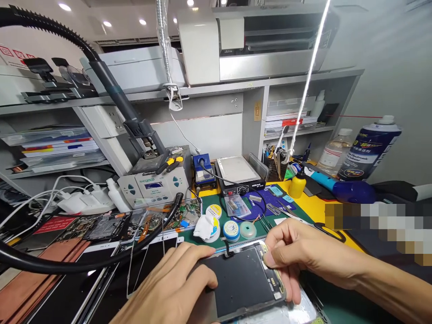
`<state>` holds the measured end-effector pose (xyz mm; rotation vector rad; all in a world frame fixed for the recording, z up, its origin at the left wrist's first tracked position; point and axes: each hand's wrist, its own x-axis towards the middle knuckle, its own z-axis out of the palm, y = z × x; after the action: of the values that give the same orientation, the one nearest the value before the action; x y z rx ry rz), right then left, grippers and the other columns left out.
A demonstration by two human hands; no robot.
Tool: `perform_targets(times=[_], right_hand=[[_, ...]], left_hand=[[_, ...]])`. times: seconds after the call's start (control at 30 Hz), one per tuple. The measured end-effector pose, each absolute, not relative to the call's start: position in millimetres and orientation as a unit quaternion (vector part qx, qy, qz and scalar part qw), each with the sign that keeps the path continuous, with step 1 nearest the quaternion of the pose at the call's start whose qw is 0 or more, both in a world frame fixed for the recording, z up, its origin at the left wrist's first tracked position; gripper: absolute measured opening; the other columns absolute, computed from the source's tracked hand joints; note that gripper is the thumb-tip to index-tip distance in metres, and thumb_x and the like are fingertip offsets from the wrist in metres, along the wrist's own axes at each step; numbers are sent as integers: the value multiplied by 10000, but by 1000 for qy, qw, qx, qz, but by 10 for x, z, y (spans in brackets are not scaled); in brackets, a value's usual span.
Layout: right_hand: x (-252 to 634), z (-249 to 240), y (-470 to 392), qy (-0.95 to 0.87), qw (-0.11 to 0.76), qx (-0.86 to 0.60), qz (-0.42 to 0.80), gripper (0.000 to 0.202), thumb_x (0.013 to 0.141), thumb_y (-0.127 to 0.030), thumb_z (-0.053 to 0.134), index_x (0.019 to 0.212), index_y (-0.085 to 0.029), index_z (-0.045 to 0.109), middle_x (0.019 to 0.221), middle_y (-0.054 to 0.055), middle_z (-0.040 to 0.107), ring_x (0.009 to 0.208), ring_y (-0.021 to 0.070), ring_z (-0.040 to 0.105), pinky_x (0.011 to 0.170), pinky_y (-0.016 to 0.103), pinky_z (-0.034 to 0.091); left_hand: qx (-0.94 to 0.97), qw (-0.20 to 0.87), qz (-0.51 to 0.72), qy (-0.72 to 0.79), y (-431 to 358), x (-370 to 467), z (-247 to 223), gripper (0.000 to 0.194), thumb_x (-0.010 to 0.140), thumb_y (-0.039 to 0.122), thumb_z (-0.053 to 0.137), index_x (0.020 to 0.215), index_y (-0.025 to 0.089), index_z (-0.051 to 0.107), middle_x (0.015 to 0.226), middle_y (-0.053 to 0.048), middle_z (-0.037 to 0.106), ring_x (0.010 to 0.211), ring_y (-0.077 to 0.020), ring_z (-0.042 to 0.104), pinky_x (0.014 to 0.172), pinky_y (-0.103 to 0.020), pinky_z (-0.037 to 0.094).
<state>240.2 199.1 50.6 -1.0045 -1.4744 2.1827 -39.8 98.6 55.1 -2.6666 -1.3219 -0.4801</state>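
Note:
An opened phone (241, 279) lies back-up on the green mat (266, 227) near the front edge, its black battery and circuit edge showing. My left hand (172, 288) rests flat on the phone's left side and holds it down. My right hand (297, 254) pinches the phone's right edge near the top, thumb and forefinger together on the frame. Whether a small tool sits between those fingers is hidden.
Solder spools (231, 228) and a white wad sit just behind the phone. A rework station (155, 186), a heating plate (238, 173), a yellow bottle (297, 183) and a spray can (369, 148) stand further back. Phone screens and boards (111, 227) fill the left. A black hose (67, 265) crosses the front left.

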Motion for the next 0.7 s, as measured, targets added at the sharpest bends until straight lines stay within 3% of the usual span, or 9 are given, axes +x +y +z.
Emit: perform_targets(times=[0.13,0.27,0.4,0.5,0.7], right_hand=[[2407,521,2019,-522,151,-355,761,251,704,-288,779,576,-150,613,480,38,692,426,157,690,397,195,561],[2473,551,2080,-561,121,-363,734,277,758,-365,806,711,-123,678,573,46,718,467,158,705,445,204,588],[2549,620,2147,-615,161,-384,669,337,822,-446,784,838,-121,696,761,53,749,528,142,705,458,195,579],[2572,664,2171,-616,185,-397,654,392,826,-509,773,844,-127,686,769,56,750,532,139,689,455,203,565],[2572,685,2167,-632,182,-399,638,370,866,-493,738,866,-126,699,765,50,743,587,148,709,505,203,548]], left_hand=[[-887,69,-174,-423,1037,-382,532,247,764,295,738,971,290,603,1184,-50,718,1040,-254,702,825,-299,577],[-870,69,-200,-445,1067,-382,518,269,753,291,752,983,293,614,1191,-37,719,1047,-250,697,864,-296,542],[-894,56,-198,-397,1146,-466,427,267,777,431,760,978,304,639,1173,-38,741,1019,-261,717,854,-280,536],[-897,43,-200,-392,1207,-510,372,260,787,438,767,980,306,653,1147,-41,749,1018,-255,716,873,-266,520],[-888,13,-200,-413,1180,-412,441,307,776,516,809,936,308,649,1121,2,753,993,-210,696,886,-232,475]])
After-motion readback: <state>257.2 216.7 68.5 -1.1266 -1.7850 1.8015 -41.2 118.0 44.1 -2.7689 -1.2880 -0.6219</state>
